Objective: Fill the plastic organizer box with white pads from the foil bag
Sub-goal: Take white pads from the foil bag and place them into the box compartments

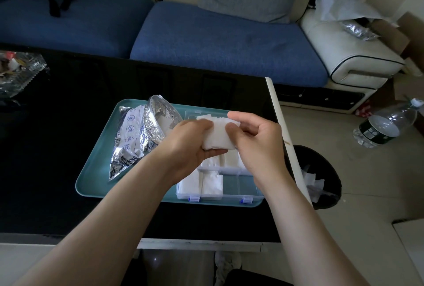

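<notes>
Both hands hold a stack of white pads [218, 135] above the clear plastic organizer box [250, 195]. My left hand [190, 141] grips the stack's left side from below. My right hand [254, 138] pinches its right side, thumb on top. The box lies open on the right half of a teal tray [96, 171]; its left and middle compartments hold white pads [212, 183], while the front right compartment shows bare bottom. The open foil bag [135, 138] lies on the tray's left half, its mouth facing the box, with more pads visible inside.
The tray sits on a black glass table [57, 125] whose right edge has a white trim. A black waste bin [321, 177] with crumpled paper stands right of the table. A plastic bottle [387, 125] lies on the floor. A blue sofa [206, 37] stretches behind.
</notes>
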A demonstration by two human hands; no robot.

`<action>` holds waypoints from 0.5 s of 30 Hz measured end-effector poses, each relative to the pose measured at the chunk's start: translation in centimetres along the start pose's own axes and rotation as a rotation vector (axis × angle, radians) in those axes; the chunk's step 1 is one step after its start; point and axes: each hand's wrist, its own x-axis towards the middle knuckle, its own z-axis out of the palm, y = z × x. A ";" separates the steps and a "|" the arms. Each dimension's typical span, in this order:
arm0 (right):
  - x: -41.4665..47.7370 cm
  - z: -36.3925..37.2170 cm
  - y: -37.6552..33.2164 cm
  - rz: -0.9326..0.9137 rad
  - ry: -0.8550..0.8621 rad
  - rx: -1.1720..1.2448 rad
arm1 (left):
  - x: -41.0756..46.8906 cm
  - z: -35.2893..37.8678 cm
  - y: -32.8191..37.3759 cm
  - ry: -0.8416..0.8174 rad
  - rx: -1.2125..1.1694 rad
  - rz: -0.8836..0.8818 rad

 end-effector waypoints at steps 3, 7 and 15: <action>0.1 0.0 0.4 -0.039 0.015 -0.041 | 0.1 -0.2 -0.1 0.042 0.044 0.030; 0.5 -0.6 0.9 -0.021 0.129 0.012 | 0.0 -0.2 0.2 0.096 -0.007 0.025; 0.2 -0.6 -0.2 -0.036 0.061 0.087 | -0.3 0.0 0.4 0.069 -0.034 -0.033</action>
